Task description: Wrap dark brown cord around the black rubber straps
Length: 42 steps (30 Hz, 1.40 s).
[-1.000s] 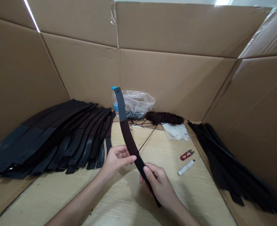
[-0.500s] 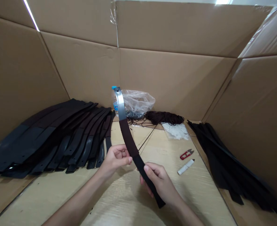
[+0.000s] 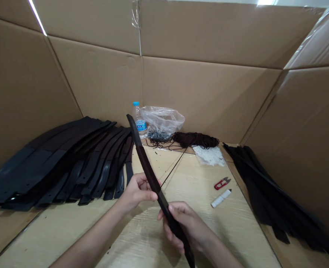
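Observation:
A curved black strip (image 3: 138, 137) slants across the middle of the head view, turned nearly edge-on. Dark brown cord winding (image 3: 147, 163) covers its middle part in tight turns. My right hand (image 3: 185, 225) is closed around the lower black end. At the lower edge of the winding, my left hand (image 3: 140, 191) is closed, thumb against the strip and fingers partly hidden behind it. A taut brown cord (image 3: 173, 168) runs from this spot back to a loose heap of brown cord (image 3: 196, 140).
Wrapped black strips (image 3: 97, 160) are piled at left; more black strips (image 3: 265, 193) lie at right. Red thread snips (image 3: 222, 183) and a small whitish tool (image 3: 221, 198) lie on the table (image 3: 142, 238). Behind are a water bottle (image 3: 140, 121), plastic bag (image 3: 164, 117) and cardboard walls (image 3: 209, 93).
The strip has rolled from showing its broad face to nearly edge-on, its top end dropping and shifting left. My right hand has moved slightly down; my left hand has barely moved.

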{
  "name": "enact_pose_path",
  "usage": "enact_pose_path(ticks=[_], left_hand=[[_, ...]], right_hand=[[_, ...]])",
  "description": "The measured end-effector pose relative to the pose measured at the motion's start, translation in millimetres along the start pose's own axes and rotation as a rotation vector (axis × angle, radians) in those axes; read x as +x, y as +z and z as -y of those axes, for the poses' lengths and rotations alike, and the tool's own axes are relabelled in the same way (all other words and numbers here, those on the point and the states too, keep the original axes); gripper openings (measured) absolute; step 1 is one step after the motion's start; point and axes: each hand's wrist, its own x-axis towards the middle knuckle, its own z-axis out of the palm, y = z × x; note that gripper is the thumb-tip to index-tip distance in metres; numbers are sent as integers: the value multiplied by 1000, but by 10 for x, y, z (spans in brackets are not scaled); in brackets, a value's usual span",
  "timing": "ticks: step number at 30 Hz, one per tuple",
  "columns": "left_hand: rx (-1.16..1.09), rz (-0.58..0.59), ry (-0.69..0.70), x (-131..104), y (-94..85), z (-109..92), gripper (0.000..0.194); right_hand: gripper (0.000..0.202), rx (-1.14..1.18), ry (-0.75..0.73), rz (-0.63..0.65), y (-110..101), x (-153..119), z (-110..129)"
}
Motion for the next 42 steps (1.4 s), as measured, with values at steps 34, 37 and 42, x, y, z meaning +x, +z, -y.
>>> enact_pose_path(ticks=[34,37,42], left_hand=[[-162,-65,-59,2,62,16,26],[-135,-40,-50,8,53,11,24],[-118,9,-49,4,32,8,25]], right_hand=[[45,-50,-126,-311,98,58,93],[44,2,-119,-262,97,45,85],[46,29,-82,-163,101,13,74]])
